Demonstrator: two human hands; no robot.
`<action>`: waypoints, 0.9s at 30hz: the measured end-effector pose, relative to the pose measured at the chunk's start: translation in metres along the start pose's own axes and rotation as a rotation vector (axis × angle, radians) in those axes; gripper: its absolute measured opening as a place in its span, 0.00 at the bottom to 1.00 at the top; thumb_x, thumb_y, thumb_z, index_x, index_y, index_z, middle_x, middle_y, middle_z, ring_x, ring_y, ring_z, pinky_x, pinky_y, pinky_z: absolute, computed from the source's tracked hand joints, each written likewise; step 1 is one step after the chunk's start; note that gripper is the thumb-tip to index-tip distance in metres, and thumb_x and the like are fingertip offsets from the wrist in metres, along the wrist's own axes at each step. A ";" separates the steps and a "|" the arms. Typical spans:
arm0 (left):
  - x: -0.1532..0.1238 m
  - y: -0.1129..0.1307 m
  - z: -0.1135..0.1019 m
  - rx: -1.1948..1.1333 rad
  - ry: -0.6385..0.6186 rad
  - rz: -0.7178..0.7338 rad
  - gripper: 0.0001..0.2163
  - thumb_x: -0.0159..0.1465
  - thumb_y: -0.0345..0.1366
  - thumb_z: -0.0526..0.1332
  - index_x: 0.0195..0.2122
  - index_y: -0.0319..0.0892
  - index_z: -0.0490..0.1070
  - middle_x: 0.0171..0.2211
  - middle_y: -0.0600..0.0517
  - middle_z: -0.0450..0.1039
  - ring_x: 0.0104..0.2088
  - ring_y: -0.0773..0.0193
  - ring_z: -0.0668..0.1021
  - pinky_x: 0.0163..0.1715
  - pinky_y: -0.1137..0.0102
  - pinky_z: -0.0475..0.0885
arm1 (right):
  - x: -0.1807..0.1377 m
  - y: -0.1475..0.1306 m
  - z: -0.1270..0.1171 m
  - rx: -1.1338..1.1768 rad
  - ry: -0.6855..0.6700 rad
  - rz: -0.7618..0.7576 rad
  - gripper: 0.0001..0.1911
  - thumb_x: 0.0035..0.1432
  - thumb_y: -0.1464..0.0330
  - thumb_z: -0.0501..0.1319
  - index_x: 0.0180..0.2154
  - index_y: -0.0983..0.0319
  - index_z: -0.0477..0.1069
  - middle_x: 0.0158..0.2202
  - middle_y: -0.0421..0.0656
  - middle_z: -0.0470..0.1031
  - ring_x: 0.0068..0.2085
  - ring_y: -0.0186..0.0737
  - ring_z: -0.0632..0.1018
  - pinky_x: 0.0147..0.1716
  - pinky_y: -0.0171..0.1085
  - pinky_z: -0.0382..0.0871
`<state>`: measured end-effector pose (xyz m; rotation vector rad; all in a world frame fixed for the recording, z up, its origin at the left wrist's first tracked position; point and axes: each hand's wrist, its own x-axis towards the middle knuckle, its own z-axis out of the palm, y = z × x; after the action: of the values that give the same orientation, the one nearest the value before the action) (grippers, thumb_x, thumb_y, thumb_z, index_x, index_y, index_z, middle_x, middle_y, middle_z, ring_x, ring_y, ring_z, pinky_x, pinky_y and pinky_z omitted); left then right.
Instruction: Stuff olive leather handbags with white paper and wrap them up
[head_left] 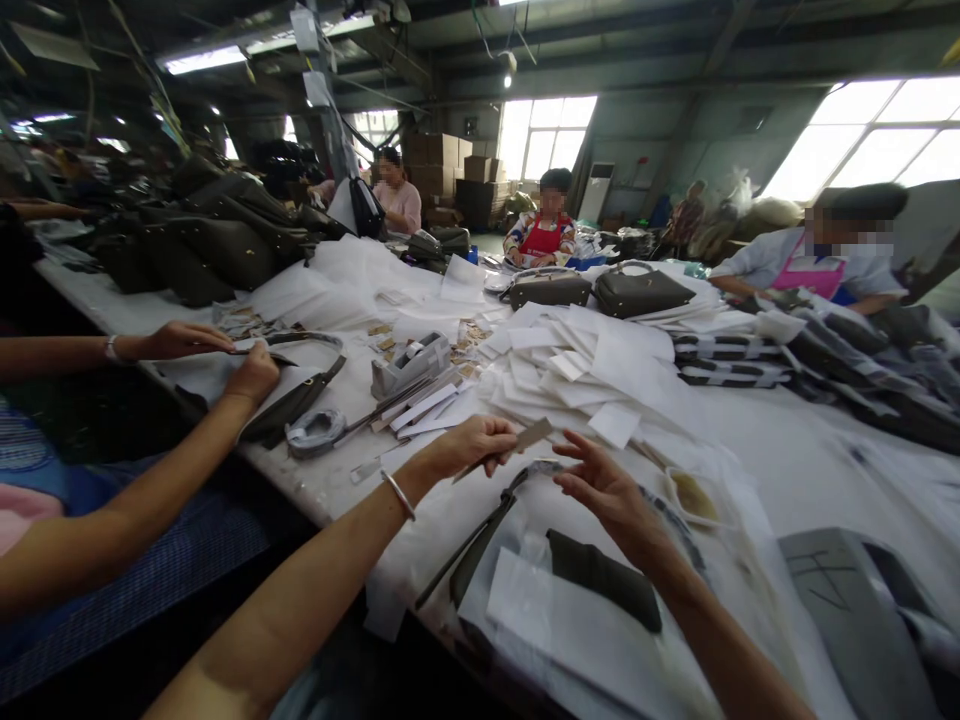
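My left hand (474,446) is closed on a flat grey-brown strip (534,434), which sticks out to the right of the fingers. A silver bangle circles that wrist. To its right, my right hand (604,485) holds nothing; its fingers are spread and point toward the strip's end without gripping it. Below both hands lies a dark olive handbag (600,575), partly covered by a sheet of white paper (544,610) and clear wrapping. The bag's handle is wrapped, and a thin dark strap lies along its left side.
Stacked white sheets (592,370) spread across the table (795,440). A tape dispenser (411,365) stands left of centre; a bigger grey one (847,600) sits at right near a tub (701,500). A co-worker's hands (251,370) handle another bag at left. More co-workers sit opposite.
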<state>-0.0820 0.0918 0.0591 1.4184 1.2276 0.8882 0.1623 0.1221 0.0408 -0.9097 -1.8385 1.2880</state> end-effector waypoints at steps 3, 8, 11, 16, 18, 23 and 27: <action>-0.007 -0.002 0.041 -0.224 -0.192 0.004 0.21 0.57 0.54 0.65 0.37 0.39 0.68 0.24 0.57 0.68 0.18 0.74 0.68 0.19 0.76 0.66 | -0.009 -0.009 0.006 0.218 -0.107 0.013 0.27 0.49 0.56 0.72 0.50 0.57 0.73 0.46 0.46 0.78 0.37 0.40 0.78 0.39 0.42 0.77; -0.026 -0.013 0.071 -0.024 0.009 0.069 0.14 0.64 0.46 0.61 0.43 0.41 0.69 0.34 0.50 0.75 0.33 0.63 0.79 0.36 0.66 0.75 | -0.016 -0.012 -0.001 0.221 -0.031 0.006 0.17 0.46 0.56 0.74 0.26 0.61 0.74 0.29 0.43 0.79 0.27 0.37 0.77 0.28 0.37 0.76; -0.056 -0.036 0.057 0.599 0.474 0.121 0.17 0.63 0.40 0.63 0.52 0.42 0.69 0.55 0.43 0.72 0.58 0.51 0.72 0.61 0.53 0.64 | -0.017 -0.016 -0.019 0.063 0.124 -0.011 0.17 0.49 0.55 0.72 0.26 0.62 0.76 0.19 0.41 0.75 0.21 0.38 0.75 0.23 0.36 0.74; -0.105 -0.091 0.026 1.187 0.707 -0.120 0.33 0.60 0.46 0.66 0.64 0.38 0.61 0.67 0.36 0.55 0.69 0.40 0.56 0.66 0.44 0.50 | -0.037 -0.015 -0.055 -0.337 0.208 -0.126 0.17 0.50 0.52 0.70 0.34 0.58 0.80 0.30 0.44 0.82 0.30 0.45 0.82 0.29 0.39 0.79; -0.111 -0.104 0.021 1.238 0.677 -0.175 0.32 0.63 0.48 0.63 0.64 0.37 0.61 0.67 0.36 0.57 0.68 0.41 0.58 0.66 0.44 0.53 | -0.051 -0.009 -0.064 -0.510 0.216 -0.237 0.15 0.53 0.53 0.68 0.37 0.55 0.81 0.33 0.43 0.83 0.32 0.46 0.83 0.32 0.40 0.80; -0.089 -0.104 0.011 1.260 0.613 -0.153 0.23 0.67 0.41 0.57 0.62 0.40 0.64 0.65 0.40 0.62 0.67 0.46 0.62 0.66 0.46 0.54 | -0.074 0.018 -0.065 -0.679 0.103 -0.334 0.09 0.61 0.60 0.62 0.40 0.52 0.80 0.37 0.40 0.83 0.36 0.45 0.83 0.38 0.41 0.80; -0.068 -0.095 -0.012 1.269 0.564 -0.116 0.19 0.68 0.34 0.54 0.60 0.41 0.66 0.63 0.42 0.65 0.64 0.51 0.66 0.65 0.51 0.57 | -0.076 0.040 -0.057 -0.693 -0.049 -0.174 0.10 0.63 0.62 0.59 0.40 0.53 0.78 0.41 0.40 0.82 0.41 0.46 0.83 0.42 0.45 0.79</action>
<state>-0.1295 0.0250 -0.0251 2.0536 2.5254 0.3638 0.2550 0.0939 0.0060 -1.0318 -2.3934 0.5589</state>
